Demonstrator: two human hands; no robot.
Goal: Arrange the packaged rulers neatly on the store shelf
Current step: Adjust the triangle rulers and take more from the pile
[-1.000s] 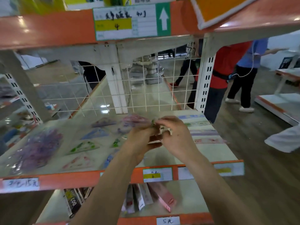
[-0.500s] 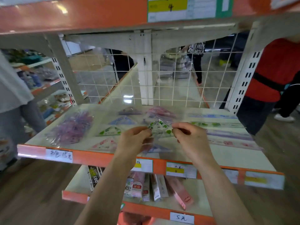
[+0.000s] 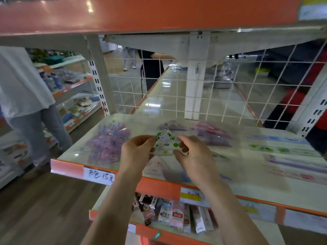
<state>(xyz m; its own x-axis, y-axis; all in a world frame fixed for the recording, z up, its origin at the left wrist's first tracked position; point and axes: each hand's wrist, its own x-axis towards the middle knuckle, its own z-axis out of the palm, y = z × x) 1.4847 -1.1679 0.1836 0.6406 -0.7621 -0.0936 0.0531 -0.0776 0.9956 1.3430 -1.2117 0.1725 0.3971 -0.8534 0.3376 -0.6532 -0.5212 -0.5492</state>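
Note:
Both my hands hold a clear packet with a green-patterned triangle ruler [image 3: 165,142] above the white shelf [image 3: 261,188]. My left hand [image 3: 137,150] pinches its left edge and my right hand [image 3: 192,153] pinches its right edge. Beneath and around them lie more packaged triangle rulers, blurred, among them a pink pack [image 3: 211,132] and a purple one [image 3: 172,125] farther back. Long straight rulers in packets [image 3: 283,150] lie in rows at the right. A heap of purple packets [image 3: 108,143] sits at the left.
A white wire grid [image 3: 221,96] closes the shelf's back, and an orange shelf [image 3: 141,13] hangs low overhead. Boxed goods [image 3: 169,213] stand on the shelf below. A person in white [image 3: 23,89] stands at the left; someone in red [image 3: 297,106] is behind the grid.
My view has swung left and down, bringing the shelf closer. Both hands kept hold of the green-patterned packet and lifted it slightly above the other packs.

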